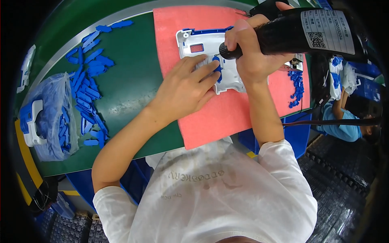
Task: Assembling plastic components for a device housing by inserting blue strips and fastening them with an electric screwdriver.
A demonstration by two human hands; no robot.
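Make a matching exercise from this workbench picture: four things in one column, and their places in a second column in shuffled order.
Things:
1. black electric screwdriver
2. white plastic housing
3. clear bag of blue parts
4. small heap of blue pieces

Places:
A. on the green mat at the far left of the table
B. gripped in the right hand, tip down on the housing
C. on the right part of the pink foam sheet
D. on the pink foam sheet under the left hand

Pairs: 1-B, 2-D, 3-A, 4-C
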